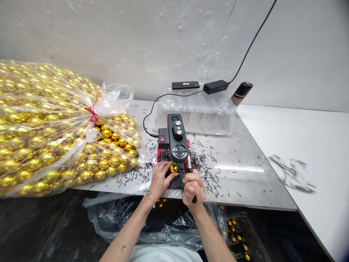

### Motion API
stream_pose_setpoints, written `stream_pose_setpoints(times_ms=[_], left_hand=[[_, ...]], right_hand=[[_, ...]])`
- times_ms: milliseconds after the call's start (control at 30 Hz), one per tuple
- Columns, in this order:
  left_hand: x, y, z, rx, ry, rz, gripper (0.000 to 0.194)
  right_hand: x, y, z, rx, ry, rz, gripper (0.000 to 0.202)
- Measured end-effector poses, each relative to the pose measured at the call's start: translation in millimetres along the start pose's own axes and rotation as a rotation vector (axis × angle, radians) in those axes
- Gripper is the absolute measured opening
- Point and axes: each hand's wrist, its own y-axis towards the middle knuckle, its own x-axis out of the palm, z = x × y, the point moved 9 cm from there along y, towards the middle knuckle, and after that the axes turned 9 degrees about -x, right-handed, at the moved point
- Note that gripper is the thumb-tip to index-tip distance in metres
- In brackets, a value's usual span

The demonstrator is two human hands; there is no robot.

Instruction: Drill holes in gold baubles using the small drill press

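A black bench machine (pixel 178 136) with round vents and a red switch stands on a red and black base. Under its head sits a shiny gold ball (pixel 173 168), pinched between the thumb and fingers of my left hand (pixel 160 179). My right hand (pixel 194 188) is wrapped round the machine's lever handle (pixel 189 165), whose black lower end shows below the fist. Small black scraps (pixel 205 171) lie scattered around the base.
A large tied clear bag of gold balls (pixel 49 134) fills the left. Behind the machine are stacked clear plastic trays (pixel 195 114), a power adapter (pixel 216 87), a remote (pixel 185 85) and a can (pixel 241 93). White gloves (pixel 294 173) lie right. Below is a plastic bag (pixel 122 218).
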Motion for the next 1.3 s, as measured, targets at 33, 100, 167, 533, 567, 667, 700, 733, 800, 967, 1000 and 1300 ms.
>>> stream_pose_setpoints(times_ms=[33,100,167,533,567,667,700,733,800,967,1000,1300], left_hand=[[0.0,0.0,-0.2,-0.001,-0.003,0.002,0.022],[0.5,0.1,-0.7,-0.002,-0.006,-0.001,0.021],[0.8,-0.1,-1.4,0.0,-0.008,0.001,0.022],[-0.8,4.1,-0.1,0.033,-0.065,0.036,0.029],[-2.9,3.5,1.6,0.034,-0.071,0.044,0.029],[-14.3,-13.3,7.9,0.044,-0.068,0.081,0.031],[-17.6,-24.9,10.7,0.061,-0.055,0.082,0.033],[-19.8,-39.1,13.6,0.087,-0.032,0.072,0.034],[-19.8,-71.0,18.0,0.15,0.032,0.031,0.038],[-28.3,-100.1,12.8,0.219,0.17,0.031,0.046],[-39.8,-89.7,9.8,0.199,0.19,0.089,0.042],[-116.2,71.6,-46.2,-0.261,0.598,0.035,0.016]], right_hand=[[0.2,-3.3,1.9,0.005,0.0,0.017,0.034],[0.8,-8.3,5.1,0.013,0.005,0.039,0.035],[1.6,-11.1,7.3,0.011,0.002,0.036,0.035],[-7.2,32.9,-8.2,0.023,0.037,0.011,0.029],[-9.6,42.9,-8.4,0.068,0.043,0.025,0.03],[-11.3,66.7,-11.6,0.141,0.056,-0.004,0.03],[-11.4,70.6,-12.5,0.151,0.06,-0.016,0.029],[-11.4,72.1,-13.1,0.156,0.065,-0.024,0.027],[-11.1,69.2,-13.5,0.158,0.071,-0.031,0.026],[-10.3,52.7,-11.0,0.16,0.07,0.021,0.03],[-10.2,50.8,-10.3,0.165,0.068,0.032,0.03],[-9.7,46.1,-9.7,0.144,0.078,0.04,0.027]])
